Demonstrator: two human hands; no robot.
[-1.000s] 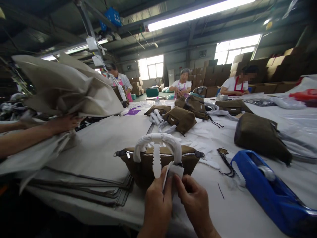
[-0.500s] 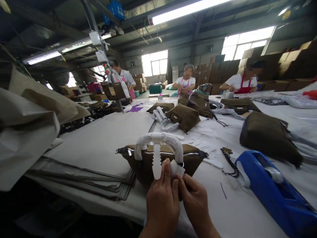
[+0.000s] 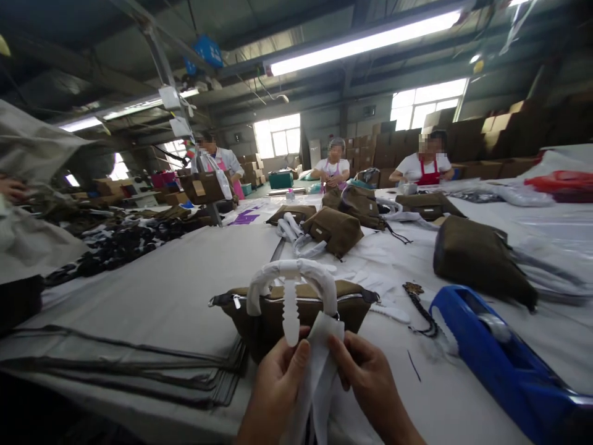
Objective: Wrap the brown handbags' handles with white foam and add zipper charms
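Observation:
A dark olive handbag (image 3: 259, 324) with a silver zip stands upright in front of me. Its arched handle (image 3: 266, 275) is wrapped in white material, and a white notched strip (image 3: 290, 312) hangs from the top of the arch. A thin white wrapping sheet (image 3: 319, 352) runs from the right foot of the handle down towards me. My left hand (image 3: 280, 380) is closed on its left edge, thumb on top. My right hand (image 3: 370, 377) pinches its right edge between thumb and fingers. What lies inside the sheet is mostly hidden.
A blue tape dispenser (image 3: 500, 364) sits at right, beside a dark braided cord (image 3: 424, 312). More olive bags (image 3: 479, 256) lie across the white table. Flat dark-edged panels (image 3: 139, 371) are stacked at left. Several co-workers stand beyond; another person's hand (image 3: 12, 188) shows far left.
My hands have moved apart, and a longer stretch of the white sheet now shows between them. The view has shifted, and the large pale fabric at left has drawn back.

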